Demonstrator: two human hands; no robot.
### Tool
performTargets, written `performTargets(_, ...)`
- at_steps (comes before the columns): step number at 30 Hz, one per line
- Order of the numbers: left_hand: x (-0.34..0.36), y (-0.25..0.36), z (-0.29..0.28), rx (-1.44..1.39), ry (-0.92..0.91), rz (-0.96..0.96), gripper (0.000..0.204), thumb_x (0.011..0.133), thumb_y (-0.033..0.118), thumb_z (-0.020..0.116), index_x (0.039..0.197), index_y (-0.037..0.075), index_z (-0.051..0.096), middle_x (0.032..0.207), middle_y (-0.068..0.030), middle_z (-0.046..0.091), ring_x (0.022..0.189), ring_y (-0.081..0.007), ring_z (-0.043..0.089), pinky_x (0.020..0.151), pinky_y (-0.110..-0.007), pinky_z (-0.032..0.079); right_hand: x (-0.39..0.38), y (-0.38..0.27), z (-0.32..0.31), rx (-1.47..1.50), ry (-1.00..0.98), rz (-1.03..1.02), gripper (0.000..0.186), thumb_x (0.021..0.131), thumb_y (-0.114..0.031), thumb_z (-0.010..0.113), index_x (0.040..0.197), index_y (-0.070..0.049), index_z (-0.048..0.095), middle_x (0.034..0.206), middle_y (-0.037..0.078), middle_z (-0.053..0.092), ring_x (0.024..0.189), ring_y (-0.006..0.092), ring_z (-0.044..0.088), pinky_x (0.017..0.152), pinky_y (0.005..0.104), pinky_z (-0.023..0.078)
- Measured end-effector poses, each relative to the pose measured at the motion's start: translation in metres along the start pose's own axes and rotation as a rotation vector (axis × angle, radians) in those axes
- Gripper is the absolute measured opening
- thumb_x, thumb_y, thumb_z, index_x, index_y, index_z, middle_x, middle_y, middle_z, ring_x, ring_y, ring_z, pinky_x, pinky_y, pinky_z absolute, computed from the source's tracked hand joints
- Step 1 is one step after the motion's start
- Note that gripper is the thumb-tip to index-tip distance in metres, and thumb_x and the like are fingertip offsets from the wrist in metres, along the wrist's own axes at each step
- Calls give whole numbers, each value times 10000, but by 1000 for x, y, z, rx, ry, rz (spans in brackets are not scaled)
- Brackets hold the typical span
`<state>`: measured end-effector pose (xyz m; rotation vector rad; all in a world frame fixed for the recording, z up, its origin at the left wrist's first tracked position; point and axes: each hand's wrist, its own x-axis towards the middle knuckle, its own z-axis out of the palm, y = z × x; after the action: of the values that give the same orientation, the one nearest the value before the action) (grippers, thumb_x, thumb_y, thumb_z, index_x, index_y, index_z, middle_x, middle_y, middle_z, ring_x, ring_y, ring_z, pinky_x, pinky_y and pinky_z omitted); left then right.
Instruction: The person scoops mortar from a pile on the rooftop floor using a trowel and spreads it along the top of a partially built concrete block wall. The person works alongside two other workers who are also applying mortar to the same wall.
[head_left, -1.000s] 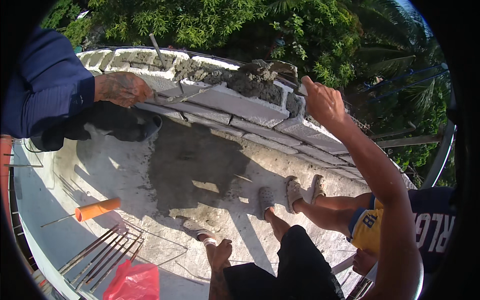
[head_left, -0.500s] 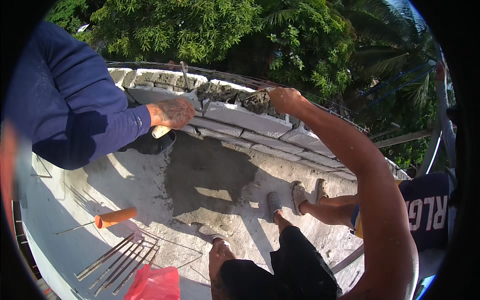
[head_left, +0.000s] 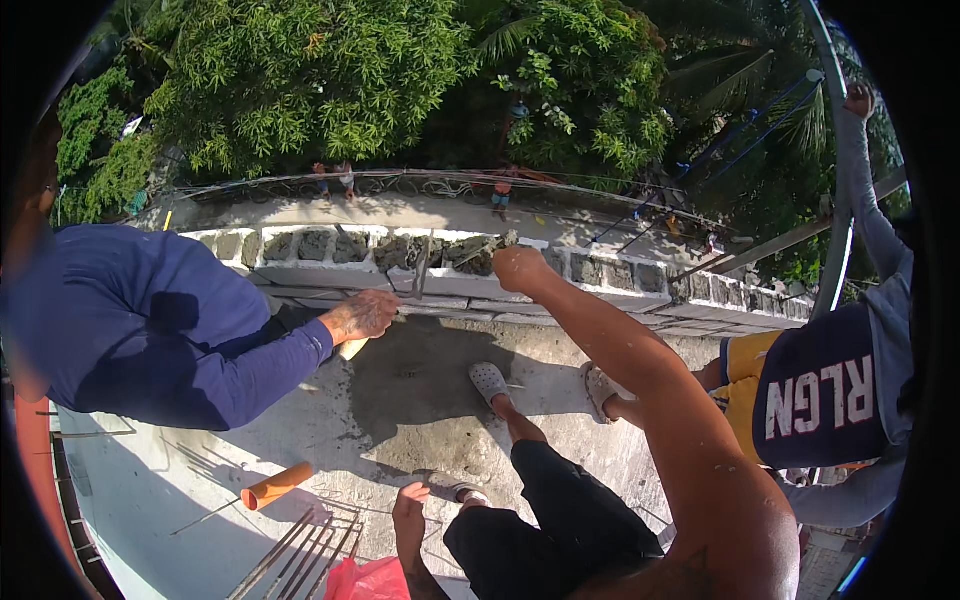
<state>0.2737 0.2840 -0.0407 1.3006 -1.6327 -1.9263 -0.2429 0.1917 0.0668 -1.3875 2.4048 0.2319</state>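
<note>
My right hand (head_left: 522,269) is closed at the top of a grey hollow-block wall (head_left: 400,277). It grips what looks like a trowel, mostly hidden, whose thin edge lies at the wet mortar (head_left: 472,254). Fingers apart and slightly bent, my left hand (head_left: 408,508) hangs empty beside my leg. To the left, a co-worker in a dark blue long-sleeved top (head_left: 190,320) leans over the wall. That person's hand (head_left: 366,314) holds a tool with a pale handle (head_left: 353,348). A steel bar (head_left: 424,266) stands up from the wall between our hands.
An orange pipe (head_left: 277,486), several steel rods (head_left: 300,555) and a red plastic bag (head_left: 368,580) lie on the concrete floor. At right, another person in a dark jersey (head_left: 822,400) reaches to a metal pole (head_left: 838,180). Beyond the wall, a lower street (head_left: 400,211) has people on it.
The view has shifted, showing the street beyond the wall. My left hand has come away from my leg. My right hand stays at the wall top. The person at right now shows a raised arm.
</note>
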Motion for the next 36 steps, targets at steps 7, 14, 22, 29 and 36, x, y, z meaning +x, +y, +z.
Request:
performTargets(7,-4,30,7,314,117,-275,206,923,69,470,1077,-21,573,961,-136,660,797,-185,644,701,-295,513,-40,65,-69,126,-3,-22,190,782,-79,586,918,-18,704,925,191,693,867,333,689,702,439,550)
performTargets(14,52,108,55,158,174,-98,232,901,-23,458,1106,-14,565,938,-129,655,859,-196,644,770,-305,515,6,84,-12,199,-156,-43,213,795,-100,585,957,-20,699,994,198,686,916,341,681,715,444,545)
performTargets(22,-59,55,-1,72,427,-676,278,884,168,505,1099,6,575,881,-109,658,757,-215,644,663,-335,503,-88,170,80,1755,-258,670,287,989,-254,444,1183,-70,548,647,52,502,448,112,433,379,270,349)
performTargets(29,-82,34,29,-15,249,-887,439,875,380,556,1173,58,552,947,-100,666,838,-247,650,695,-413,495,-28,120,104,1474,-278,432,351,971,-288,490,1221,-46,533,653,72,533,484,143,514,408,292,412)
performTargets(36,-36,56,-12,1,309,-662,264,934,179,438,1131,53,559,909,-98,675,759,-195,650,617,-337,502,-6,48,112,550,131,215,414,929,-204,501,1326,-86,473,1027,242,606,909,436,628,754,479,532)
